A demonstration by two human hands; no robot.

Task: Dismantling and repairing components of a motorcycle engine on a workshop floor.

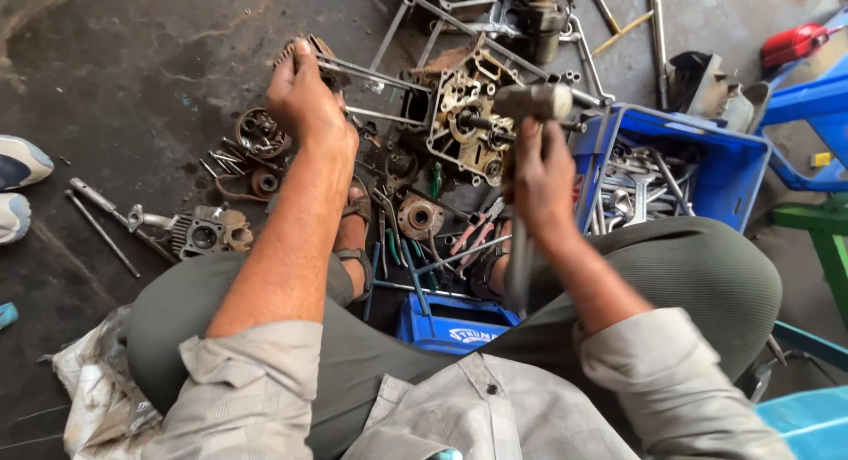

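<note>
Right hand (541, 173) grips a steel-headed hammer (533, 102) above a greasy metal engine casing (464, 115); left hand (303, 93) clenches what seems a thin metal rod (371, 71).

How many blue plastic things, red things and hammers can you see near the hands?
Blue crates: 2, the tool crate and the low one
Blue stool: 1
Red container: 1
Hammers: 1, the hammer gripped in the right hand; the left hand grips a metal frame
Total: 5
</note>
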